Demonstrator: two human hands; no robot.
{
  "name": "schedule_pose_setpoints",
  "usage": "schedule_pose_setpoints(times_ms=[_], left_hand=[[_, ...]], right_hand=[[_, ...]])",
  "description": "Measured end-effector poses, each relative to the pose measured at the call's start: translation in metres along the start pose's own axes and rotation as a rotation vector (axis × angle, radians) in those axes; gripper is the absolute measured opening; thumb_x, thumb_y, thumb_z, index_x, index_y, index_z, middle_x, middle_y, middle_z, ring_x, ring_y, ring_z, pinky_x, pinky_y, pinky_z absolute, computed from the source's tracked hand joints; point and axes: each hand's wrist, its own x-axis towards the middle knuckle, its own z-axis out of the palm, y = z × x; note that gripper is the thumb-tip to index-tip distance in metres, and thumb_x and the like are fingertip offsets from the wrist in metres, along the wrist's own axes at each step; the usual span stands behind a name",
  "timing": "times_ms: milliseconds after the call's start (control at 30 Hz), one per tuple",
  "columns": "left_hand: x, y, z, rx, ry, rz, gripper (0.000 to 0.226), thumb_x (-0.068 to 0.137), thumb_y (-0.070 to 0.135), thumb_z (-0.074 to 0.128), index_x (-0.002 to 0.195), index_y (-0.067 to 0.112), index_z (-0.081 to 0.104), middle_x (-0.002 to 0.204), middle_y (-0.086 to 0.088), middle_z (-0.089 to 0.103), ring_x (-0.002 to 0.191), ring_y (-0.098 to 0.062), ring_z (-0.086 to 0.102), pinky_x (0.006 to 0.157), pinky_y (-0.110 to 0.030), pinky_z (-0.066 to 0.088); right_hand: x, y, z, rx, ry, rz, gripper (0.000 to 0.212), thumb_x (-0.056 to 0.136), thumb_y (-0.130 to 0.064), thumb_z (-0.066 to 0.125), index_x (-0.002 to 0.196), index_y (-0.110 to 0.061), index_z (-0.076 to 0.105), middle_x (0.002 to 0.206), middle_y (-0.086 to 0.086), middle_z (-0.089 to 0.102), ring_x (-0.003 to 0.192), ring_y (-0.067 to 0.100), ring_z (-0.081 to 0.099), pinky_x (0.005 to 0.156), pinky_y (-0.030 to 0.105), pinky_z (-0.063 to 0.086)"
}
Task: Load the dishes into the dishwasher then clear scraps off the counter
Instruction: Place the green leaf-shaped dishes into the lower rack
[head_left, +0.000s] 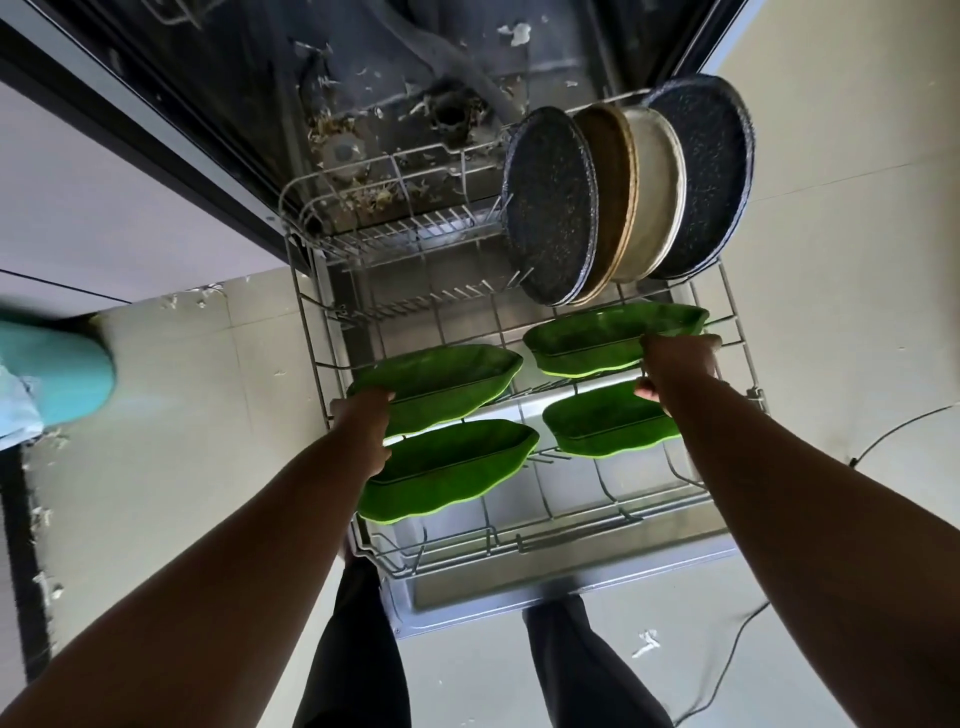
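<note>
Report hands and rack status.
Left hand on two left green leaf-shaped dishes. Right hand on right pair. Four round plates racked upright behind. Nothing blocking.

1. Daylight is soft and even on the pale floor (831, 260).
2. The dishwasher tub (363, 104) is dim and murky.
3. Both forearms are dark, nearly silhouetted, against the bright floor.
4. The green dishes (447, 374) glow at their lit rims.
5. Wide-angle distortion bends straight edges near the frame's borders.
6. A teal shape (62, 369) at the left edge is blurred.
</note>
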Motion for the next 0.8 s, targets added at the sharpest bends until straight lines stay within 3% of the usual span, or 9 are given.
schedule_pose_setpoints(times_ms=[100, 200, 300, 367, 467, 567, 667, 733, 800], left_hand=[[-0.012, -0.002, -0.008, 0.037, -0.065, -0.026, 0.054, 0.088, 0.024, 0.063, 0.136, 0.018, 0.040, 0.128, -0.010, 0.041, 0.122, -0.034, 0.042, 0.099, -0.047, 0.042], [-0.026, -0.001, -0.022, 0.046, -0.119, 0.012, 0.049, 0.090, 0.024, 0.061, 0.135, 0.016, 0.041, 0.123, -0.009, 0.040, 0.124, -0.032, 0.041, 0.101, -0.043, 0.041], [-0.047, -0.003, -0.041, 0.158, -0.160, 0.092, 0.038, 0.094, 0.023, 0.056, 0.129, 0.011, 0.049, 0.099, -0.012, 0.052, 0.091, -0.026, 0.053, 0.078, -0.032, 0.044], [-0.056, -0.011, -0.056, 0.444, -0.154, 0.283, 0.033, 0.095, 0.022, 0.053, 0.123, 0.006, 0.056, 0.086, -0.014, 0.059, 0.074, -0.023, 0.053, 0.067, -0.028, 0.044], [-0.076, -0.016, -0.085, 0.945, -0.195, 0.625, 0.045, 0.091, 0.038, 0.053, 0.127, 0.013, 0.056, 0.121, -0.016, 0.062, 0.103, -0.029, 0.061, 0.087, -0.034, 0.050], [-0.108, -0.016, -0.109, 1.288, -0.236, 0.857, 0.068, 0.086, 0.059, 0.038, 0.137, 0.015, 0.046, 0.141, -0.014, 0.046, 0.127, -0.029, 0.045, 0.105, -0.037, 0.038], [-0.143, -0.002, -0.137, 1.510, -0.213, 1.184, 0.065, 0.090, 0.059, 0.034, 0.140, 0.017, 0.039, 0.144, -0.011, 0.043, 0.129, -0.027, 0.042, 0.105, -0.035, 0.036], [-0.165, 0.011, -0.155, 1.555, -0.169, 1.394, 0.068, 0.089, 0.060, 0.031, 0.143, 0.018, 0.035, 0.144, -0.009, 0.043, 0.129, -0.027, 0.041, 0.104, -0.034, 0.034], [-0.183, 0.026, -0.175, 1.591, -0.144, 1.488, 0.068, 0.094, 0.056, 0.033, 0.149, 0.017, 0.024, 0.154, -0.010, 0.030, 0.139, -0.028, 0.029, 0.112, -0.037, 0.026]], right_hand=[[-0.025, 0.002, -0.005, -0.205, 0.114, -0.074, 0.056, 0.089, -0.019, 0.055, 0.132, -0.003, 0.023, 0.097, 0.017, 0.054, 0.085, 0.032, 0.058, 0.081, 0.040, 0.054], [-0.064, 0.012, -0.012, -0.424, 0.136, -0.243, 0.057, 0.091, -0.017, 0.058, 0.135, 0.000, 0.025, 0.129, 0.023, 0.049, 0.117, 0.038, 0.050, 0.089, 0.035, 0.039], [-0.106, 0.031, -0.012, -0.649, 0.053, -0.402, 0.066, 0.089, -0.021, 0.059, 0.142, -0.004, 0.025, 0.133, 0.021, 0.044, 0.119, 0.040, 0.048, 0.094, 0.044, 0.042], [-0.133, 0.041, -0.007, -0.793, -0.012, -0.487, 0.064, 0.088, -0.028, 0.056, 0.143, -0.007, 0.030, 0.131, 0.020, 0.046, 0.118, 0.041, 0.049, 0.094, 0.048, 0.044], [-0.188, 0.044, 0.007, -0.746, -0.131, -0.499, 0.061, 0.085, -0.043, 0.047, 0.134, -0.004, 0.046, 0.130, 0.017, 0.050, 0.119, 0.037, 0.049, 0.097, 0.046, 0.045], [-0.245, 0.040, 0.023, -0.775, -0.201, -0.547, 0.070, 0.085, -0.052, 0.048, 0.139, -0.009, 0.040, 0.137, 0.013, 0.046, 0.128, 0.032, 0.043, 0.103, 0.044, 0.040], [-0.308, 0.027, 0.034, -0.794, -0.206, -0.578, 0.069, 0.089, -0.044, 0.058, 0.145, -0.015, 0.030, 0.143, 0.009, 0.042, 0.134, 0.027, 0.037, 0.107, 0.039, 0.036], [-0.342, 0.018, 0.042, -0.825, -0.177, -0.599, 0.071, 0.088, -0.051, 0.055, 0.145, -0.016, 0.030, 0.144, 0.007, 0.041, 0.135, 0.026, 0.036, 0.107, 0.038, 0.035], [-0.377, 0.005, 0.048, -0.839, -0.128, -0.652, 0.071, 0.088, -0.058, 0.052, 0.142, -0.016, 0.033, 0.142, 0.007, 0.043, 0.132, 0.025, 0.038, 0.106, 0.038, 0.035]])
